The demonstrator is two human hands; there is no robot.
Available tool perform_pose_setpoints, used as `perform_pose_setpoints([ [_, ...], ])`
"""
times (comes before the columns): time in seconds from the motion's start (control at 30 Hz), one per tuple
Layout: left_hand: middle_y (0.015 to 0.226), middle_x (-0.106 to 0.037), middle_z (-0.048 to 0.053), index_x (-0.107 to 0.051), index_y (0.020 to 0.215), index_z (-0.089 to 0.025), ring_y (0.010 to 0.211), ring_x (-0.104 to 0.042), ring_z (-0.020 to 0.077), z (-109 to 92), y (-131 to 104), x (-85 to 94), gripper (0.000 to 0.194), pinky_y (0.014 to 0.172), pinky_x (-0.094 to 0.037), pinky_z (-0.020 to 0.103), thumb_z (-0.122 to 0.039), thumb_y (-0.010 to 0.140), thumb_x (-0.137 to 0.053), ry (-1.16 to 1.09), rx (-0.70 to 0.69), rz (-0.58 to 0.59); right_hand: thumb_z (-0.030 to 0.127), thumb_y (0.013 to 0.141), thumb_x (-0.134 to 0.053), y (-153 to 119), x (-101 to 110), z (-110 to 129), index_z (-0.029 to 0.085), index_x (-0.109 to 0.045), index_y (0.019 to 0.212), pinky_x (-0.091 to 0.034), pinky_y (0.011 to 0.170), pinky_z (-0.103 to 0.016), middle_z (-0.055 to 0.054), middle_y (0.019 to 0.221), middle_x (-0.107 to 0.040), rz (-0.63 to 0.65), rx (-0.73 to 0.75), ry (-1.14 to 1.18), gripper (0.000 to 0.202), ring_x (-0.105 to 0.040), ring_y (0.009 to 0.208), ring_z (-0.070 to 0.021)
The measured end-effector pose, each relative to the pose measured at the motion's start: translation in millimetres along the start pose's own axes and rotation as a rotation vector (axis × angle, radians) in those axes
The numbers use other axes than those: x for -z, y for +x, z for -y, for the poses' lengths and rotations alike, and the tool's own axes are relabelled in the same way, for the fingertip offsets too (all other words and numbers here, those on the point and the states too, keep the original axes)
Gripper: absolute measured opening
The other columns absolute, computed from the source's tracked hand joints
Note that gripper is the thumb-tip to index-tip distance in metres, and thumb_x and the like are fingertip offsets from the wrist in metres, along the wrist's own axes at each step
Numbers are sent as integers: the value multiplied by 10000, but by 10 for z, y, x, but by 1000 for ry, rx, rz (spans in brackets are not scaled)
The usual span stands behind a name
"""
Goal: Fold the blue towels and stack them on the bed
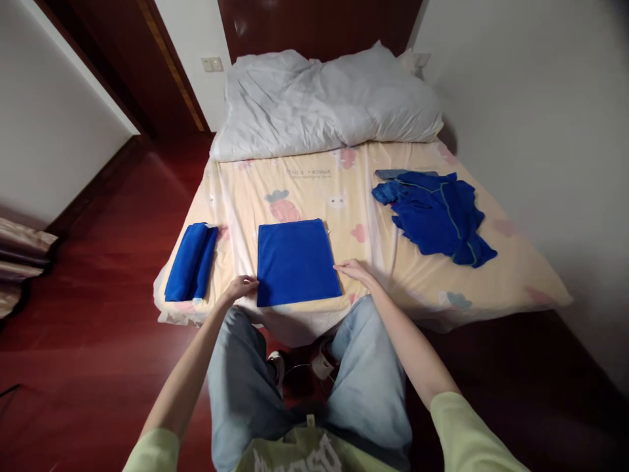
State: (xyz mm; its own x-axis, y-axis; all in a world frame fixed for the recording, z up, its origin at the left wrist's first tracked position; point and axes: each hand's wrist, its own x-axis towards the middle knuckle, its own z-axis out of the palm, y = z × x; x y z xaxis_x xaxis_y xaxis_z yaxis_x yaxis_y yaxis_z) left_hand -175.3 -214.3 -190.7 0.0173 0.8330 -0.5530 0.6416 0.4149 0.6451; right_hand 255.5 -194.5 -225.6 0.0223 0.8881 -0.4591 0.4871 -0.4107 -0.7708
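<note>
A square blue cloth (297, 262) lies flat at the front of the bed, directly before me. My left hand (242, 286) pinches its left edge near the front corner, fingers bent together. At the right edge, my right hand (354, 269) has thumb and fingertips closed on the border. Left of the cloth rests a blue bundle of folded cloths (191, 262). Farther right is a crumpled heap of blue cloths (437, 213), some with green edging.
A patterned sheet (314, 190) covers the bed. Across its far end lies a bunched white quilt (324, 101) before the dark headboard (314, 26). A wall (540, 131) runs along the right. Reddish floor (98, 314) and a striped curtain (19, 255) are at left.
</note>
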Motion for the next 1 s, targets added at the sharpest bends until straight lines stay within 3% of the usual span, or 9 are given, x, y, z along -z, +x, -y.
perform_pose_setpoints([
  [0.07,759,-758,78,-744,925,-136,738,-725,226,-47,230,28,462,626,-533,275,-548,718,-773,-79,-27,-30,493,751,-822,223,9,-16,182,-665,665,-442,571,-236,-9,596,-650,-89,114,61,359,-604,627,-154],
  [0.17,812,-773,89,-760,938,-144,793,-736,246,-194,628,104,430,668,-548,288,-524,738,-765,-55,-81,-149,397,783,-788,617,29,-4,175,-719,759,-548,764,-300,-84,816,-775,-177,233,77,234,-709,805,-218],
  [0.37,1030,-797,96,-754,1089,-169,964,-746,259,-656,1470,259,326,874,-557,320,-350,820,-718,75,-169,-409,224,817,-715,1430,80,235,171,-732,915,-590,877,-358,-91,935,-787,-291,333,-25,112,-741,873,-220],
  [0.5,1119,-776,125,-732,1156,-131,956,-737,237,-865,1861,278,355,930,-537,323,-235,817,-700,112,-245,-455,168,808,-721,1777,77,422,169,-733,979,-599,898,-388,-80,944,-770,-347,369,-114,172,-724,840,-209],
  [0.7,1070,-728,138,-765,995,-144,1016,-676,277,-950,2096,275,220,1009,-484,389,-158,808,-651,346,-436,-401,144,817,-741,1961,43,627,182,-752,998,-576,977,-412,-97,1025,-753,-342,504,-251,185,-702,926,-222],
  [0.87,950,-666,100,-736,885,-166,943,-634,266,-929,2155,314,118,948,-483,386,-203,800,-662,364,-410,-426,228,842,-774,2074,17,734,202,-761,869,-562,1002,-425,-73,893,-735,-276,477,-245,40,-687,925,-235],
  [1.0,919,-625,73,-697,852,-187,913,-607,247,-893,2221,376,85,940,-483,384,-243,793,-672,342,-393,-465,277,859,-774,2185,28,734,208,-753,804,-560,1000,-417,-67,853,-723,-295,495,-255,90,-675,907,-230],
])
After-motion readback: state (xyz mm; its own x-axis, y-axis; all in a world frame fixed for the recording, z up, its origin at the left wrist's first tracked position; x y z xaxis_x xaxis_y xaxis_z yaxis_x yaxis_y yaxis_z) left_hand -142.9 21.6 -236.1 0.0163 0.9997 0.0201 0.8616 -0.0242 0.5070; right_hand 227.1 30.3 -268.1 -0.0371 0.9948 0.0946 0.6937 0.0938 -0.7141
